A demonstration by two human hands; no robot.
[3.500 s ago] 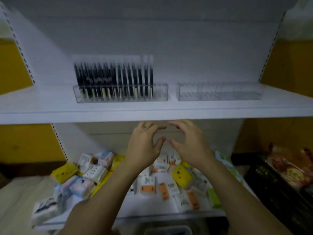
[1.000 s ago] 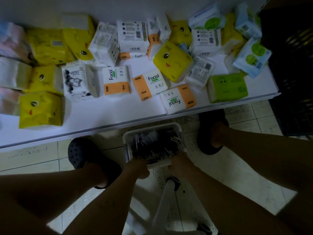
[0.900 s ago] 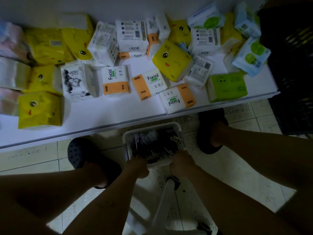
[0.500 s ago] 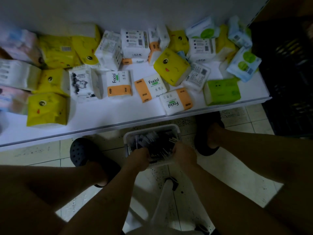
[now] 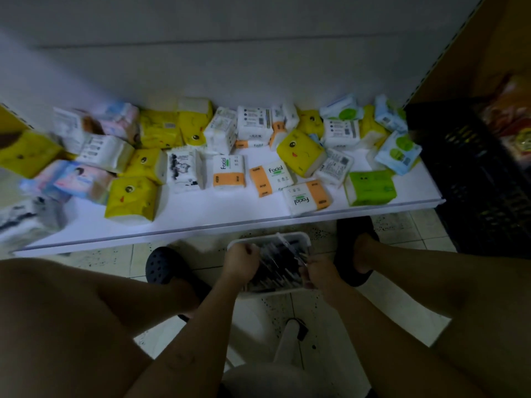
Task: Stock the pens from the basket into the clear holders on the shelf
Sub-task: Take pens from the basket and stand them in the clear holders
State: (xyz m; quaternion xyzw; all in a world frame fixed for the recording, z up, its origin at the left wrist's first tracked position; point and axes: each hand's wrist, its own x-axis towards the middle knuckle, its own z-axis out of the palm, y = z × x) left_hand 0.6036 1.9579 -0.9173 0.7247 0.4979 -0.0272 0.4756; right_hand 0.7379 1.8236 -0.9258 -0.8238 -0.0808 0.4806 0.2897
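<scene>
**Pen basket on the floor, seen from the head camera.** The left hand (image 5: 240, 261) is lowered into the left side of the basket (image 5: 273, 293). Its fingers are curled down among the pens (image 5: 278, 271), but in the dim light it cannot be told whether any pen is gripped. The right hand (image 5: 317, 274) is curled at the basket's near right corner. A pale slender pen (image 5: 288, 248) is pinched at its fingertips and slants up towards the far rim.

The basket is a white rectangular one. It is set on the speckled tiled floor (image 5: 115, 262), between the two dark shoes (image 5: 163, 265) and just in front of the edge of the white lower shelf (image 5: 201, 222). The pens are heaped inside it, dark and overlapping. Both near corners of the heap are covered by the hands, and the forearms cross the foreground between the bare legs.

The shelf is crowded with soft tissue packs in yellow, white, pink and pale blue. A yellow pack (image 5: 300, 152) printed with a face is tilted near the middle. A black crate (image 5: 474, 182) stands to the right of the shelf.

Counted: one basket, two hands, two shoes and one crate. Three orange-banded packs marked "Facial" (image 5: 228, 175) lie in the front row, and one green pack (image 5: 369, 188) lies near the shelf's right end. The pens are too many and too dim to be counted.
</scene>
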